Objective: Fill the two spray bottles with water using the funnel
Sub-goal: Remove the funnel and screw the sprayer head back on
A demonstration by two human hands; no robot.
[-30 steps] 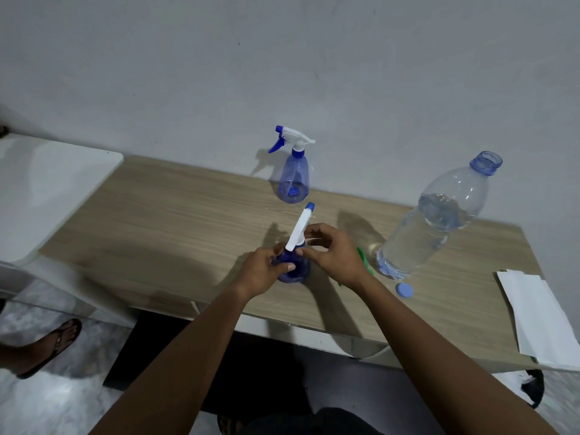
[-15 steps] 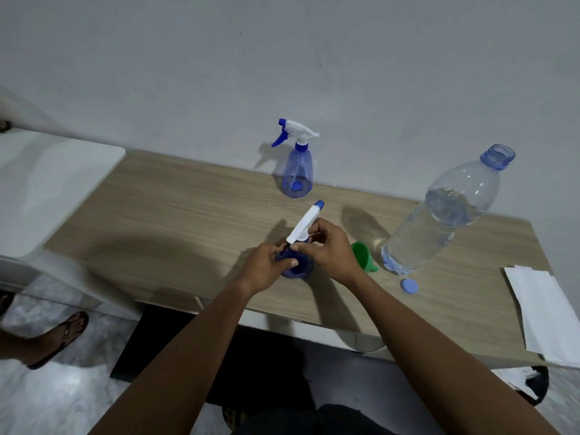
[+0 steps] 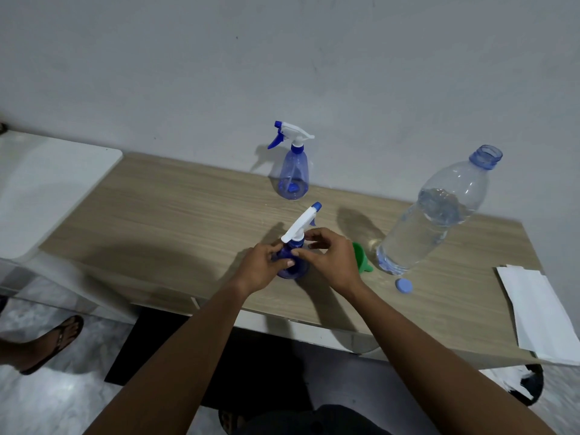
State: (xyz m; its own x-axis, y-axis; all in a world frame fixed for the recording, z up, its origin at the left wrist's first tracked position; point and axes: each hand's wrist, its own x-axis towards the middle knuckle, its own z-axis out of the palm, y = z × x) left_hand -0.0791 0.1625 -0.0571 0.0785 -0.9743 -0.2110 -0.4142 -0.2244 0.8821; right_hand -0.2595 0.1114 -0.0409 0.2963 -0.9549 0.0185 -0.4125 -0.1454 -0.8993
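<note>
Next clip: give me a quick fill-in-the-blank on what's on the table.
1. The funnel is ___ in colour.
2. The water bottle has its cap ___.
3. The table carries ___ spray bottles: the near spray bottle, held by the left hand and right hand, and the far spray bottle.
Missing: green; off; two.

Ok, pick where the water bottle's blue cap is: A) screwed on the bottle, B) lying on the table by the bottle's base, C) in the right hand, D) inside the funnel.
B: the blue cap lies flat on the wooden table beside the base of the water bottle, whose neck is open.
</note>
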